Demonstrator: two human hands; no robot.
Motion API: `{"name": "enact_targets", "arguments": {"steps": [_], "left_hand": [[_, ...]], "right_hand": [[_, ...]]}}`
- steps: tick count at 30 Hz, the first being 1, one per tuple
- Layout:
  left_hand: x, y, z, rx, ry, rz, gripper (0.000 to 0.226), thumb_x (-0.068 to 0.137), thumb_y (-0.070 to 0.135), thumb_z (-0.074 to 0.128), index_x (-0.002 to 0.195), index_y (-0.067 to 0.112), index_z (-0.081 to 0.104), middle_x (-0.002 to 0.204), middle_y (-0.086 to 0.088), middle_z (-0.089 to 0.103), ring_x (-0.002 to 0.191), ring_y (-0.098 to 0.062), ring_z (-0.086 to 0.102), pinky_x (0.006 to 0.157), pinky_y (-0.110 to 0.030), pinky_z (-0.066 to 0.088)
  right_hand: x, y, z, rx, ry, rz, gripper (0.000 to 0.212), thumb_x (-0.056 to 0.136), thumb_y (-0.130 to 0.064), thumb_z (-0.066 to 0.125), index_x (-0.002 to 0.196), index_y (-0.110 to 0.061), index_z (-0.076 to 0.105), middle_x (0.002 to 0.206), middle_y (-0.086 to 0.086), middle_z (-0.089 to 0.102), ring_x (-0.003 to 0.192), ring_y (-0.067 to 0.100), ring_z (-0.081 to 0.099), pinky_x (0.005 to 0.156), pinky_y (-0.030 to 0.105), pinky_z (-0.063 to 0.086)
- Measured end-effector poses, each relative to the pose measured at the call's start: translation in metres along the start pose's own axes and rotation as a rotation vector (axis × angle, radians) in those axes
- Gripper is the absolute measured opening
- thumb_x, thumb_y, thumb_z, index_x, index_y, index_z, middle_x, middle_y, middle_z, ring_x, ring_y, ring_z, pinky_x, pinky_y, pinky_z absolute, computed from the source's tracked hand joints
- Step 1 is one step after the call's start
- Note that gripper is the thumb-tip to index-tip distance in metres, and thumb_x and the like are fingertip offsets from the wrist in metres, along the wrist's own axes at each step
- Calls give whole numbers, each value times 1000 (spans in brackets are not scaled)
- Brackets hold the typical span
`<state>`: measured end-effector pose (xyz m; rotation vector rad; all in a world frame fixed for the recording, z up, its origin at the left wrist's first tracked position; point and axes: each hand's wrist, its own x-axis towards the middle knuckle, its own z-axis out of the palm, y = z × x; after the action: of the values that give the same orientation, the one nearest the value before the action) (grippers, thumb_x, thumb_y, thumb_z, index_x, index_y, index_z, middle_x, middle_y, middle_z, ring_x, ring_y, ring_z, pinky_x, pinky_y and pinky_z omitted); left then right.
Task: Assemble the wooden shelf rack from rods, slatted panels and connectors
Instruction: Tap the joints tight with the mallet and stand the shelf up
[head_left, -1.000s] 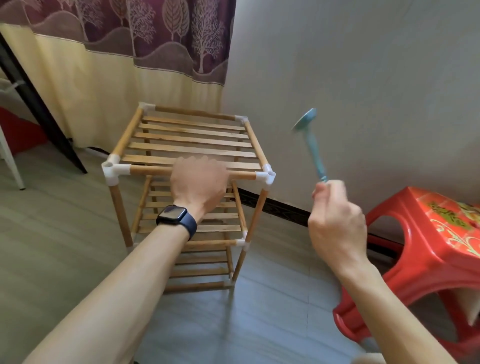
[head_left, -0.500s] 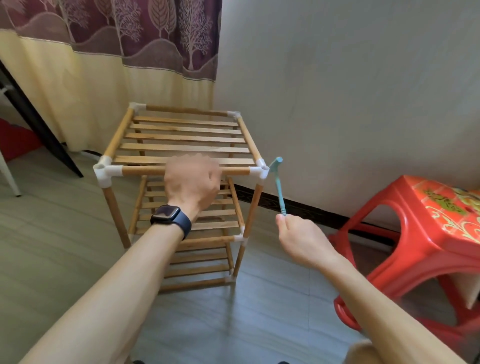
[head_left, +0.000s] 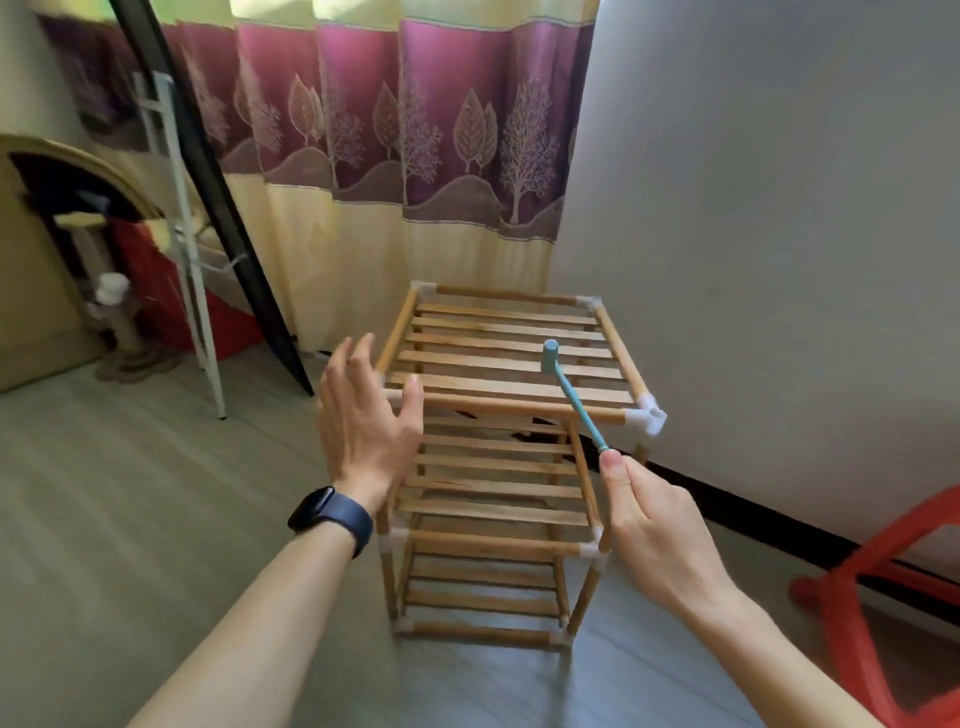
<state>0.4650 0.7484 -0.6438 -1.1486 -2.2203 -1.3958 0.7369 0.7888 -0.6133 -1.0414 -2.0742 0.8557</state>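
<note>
The wooden shelf rack stands upright on the floor, three slatted tiers joined by white corner connectors. My left hand hovers at the rack's front left corner with fingers spread, holding nothing. My right hand grips the handle of a small teal mallet. The mallet's head sits over the top tier's slats, near the front rail.
A grey wall runs along the right behind the rack. A red plastic stool stands at the right edge. A patterned curtain hangs behind. A black leaning bar, a white stand and clutter fill the left.
My left hand has let go of the top front rail and opened beside the left corner. The mallet has moved from the right front connector to above the top slats. The view tilted up.
</note>
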Motion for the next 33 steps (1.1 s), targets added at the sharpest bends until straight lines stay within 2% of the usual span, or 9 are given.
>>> {"name": "enact_targets", "arguments": {"steps": [2, 5, 11, 16, 21, 26, 27, 30, 33], "left_hand": [[-3, -24, -15, -136, -215, -136, 61, 96, 56, 42, 146, 23, 34, 134, -7, 50, 120, -26, 51, 92, -45, 48], [-8, -50, -29, -194, -489, -268, 30, 105, 48, 39, 127, 31, 50, 95, 1, 63, 87, -25, 64, 79, -51, 57], [-21, -60, -33, -198, -517, -223, 22, 104, 38, 49, 120, 31, 62, 99, 5, 71, 92, -14, 68, 85, -45, 58], [-32, -43, -25, -254, -598, -160, 24, 101, 40, 55, 118, 28, 68, 103, 4, 73, 97, -15, 68, 84, -35, 57], [-41, -36, -12, -163, -696, -129, 25, 99, 53, 52, 107, 38, 69, 91, 9, 71, 86, -12, 66, 74, -35, 56], [-44, -31, -8, -139, -694, -97, 27, 98, 53, 52, 109, 35, 69, 88, 10, 69, 82, -7, 64, 69, -28, 51], [-44, -31, -8, -146, -700, -101, 26, 98, 53, 53, 108, 35, 69, 89, 11, 69, 83, -8, 64, 72, -30, 53], [-46, -29, -10, -156, -709, -103, 25, 99, 51, 53, 108, 34, 70, 92, 10, 70, 87, -10, 65, 77, -33, 54], [-47, -28, -10, -155, -710, -97, 25, 100, 49, 52, 106, 32, 70, 89, 10, 69, 83, -8, 64, 71, -29, 51]], "right_hand": [[5, -11, 16, 52, -41, -38, 48, 104, -39, 35, 68, -14, 54, 53, -1, 54, 47, 13, 44, 48, 28, 38], [13, -27, 37, 98, -118, -76, 45, 106, -34, 36, 66, -17, 49, 51, -9, 51, 48, 5, 41, 50, 20, 37], [23, -44, 61, -128, -287, -163, 48, 105, -47, 31, 72, -20, 55, 52, -8, 53, 49, 7, 44, 50, 21, 36], [23, -58, 51, -389, -245, -131, 57, 104, -51, 26, 69, -15, 53, 58, -1, 56, 55, 14, 50, 55, 32, 38], [20, -81, 25, -236, -87, -191, 59, 102, -52, 31, 62, -12, 48, 52, -1, 51, 49, 10, 44, 54, 35, 35], [6, -70, 26, 222, 153, -323, 54, 102, -58, 27, 66, -23, 45, 56, -4, 50, 50, 11, 43, 46, 29, 36], [2, -64, 33, 186, 105, -264, 57, 101, -60, 23, 65, -21, 46, 55, -4, 49, 51, 10, 44, 47, 26, 35], [-6, -51, 44, -304, -223, 23, 57, 105, -52, 23, 64, -20, 48, 59, -5, 54, 53, 7, 47, 52, 23, 34], [-5, -62, 35, -48, -17, -68, 56, 108, -42, 29, 58, -18, 43, 51, -4, 47, 45, 6, 38, 45, 20, 28]]}}
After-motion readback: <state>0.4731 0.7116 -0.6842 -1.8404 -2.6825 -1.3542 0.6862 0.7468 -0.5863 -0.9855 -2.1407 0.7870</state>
